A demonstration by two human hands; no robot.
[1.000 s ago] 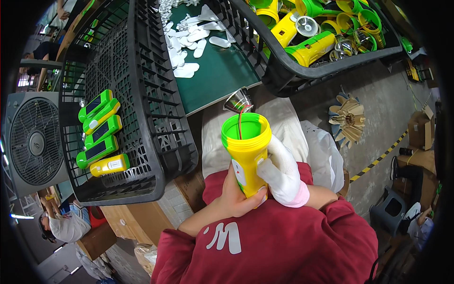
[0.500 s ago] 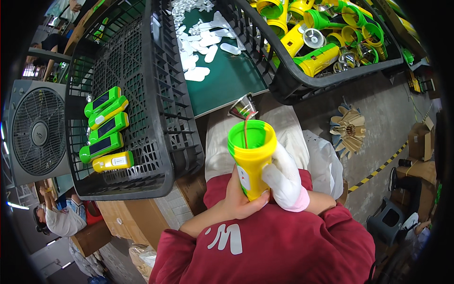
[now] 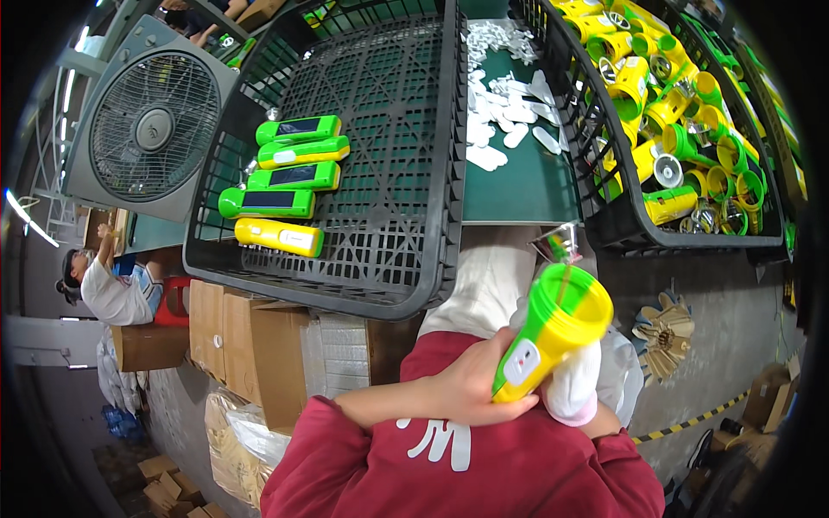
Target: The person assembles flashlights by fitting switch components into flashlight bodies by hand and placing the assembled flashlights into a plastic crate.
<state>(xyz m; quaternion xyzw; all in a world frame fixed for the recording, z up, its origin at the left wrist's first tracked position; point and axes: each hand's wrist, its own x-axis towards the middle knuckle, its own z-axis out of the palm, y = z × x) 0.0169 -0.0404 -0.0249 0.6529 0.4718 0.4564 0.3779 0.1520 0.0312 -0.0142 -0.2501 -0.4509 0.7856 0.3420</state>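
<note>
Gripping the yellow-and-green torch housing (image 3: 553, 332) near its narrow lower end, the bare left hand (image 3: 479, 380) has its fingers closed around the barrel. The gloved right hand (image 3: 573, 388) lies against the opposite side; its fingers are largely hidden, so their closure cannot be told. The housing is located in front of the person's chest, short of the table (image 3: 518, 194). Its long axis is tilted, running from lower left to upper right, with the wide open mouth directed up, away from the person and rightward. A white panel (image 3: 522, 363) on the barrel faces up. A silver reflector (image 3: 557, 243) sits just beyond the mouth, obstructing it partly, with a wire (image 3: 564, 285) leading inside. Ahead and left, a black crate (image 3: 389, 198) holds five torches (image 3: 294, 175); at right, another crate (image 3: 691, 243) contains many housings. White pieces (image 3: 509, 112) lie on the table between the crates.
</note>
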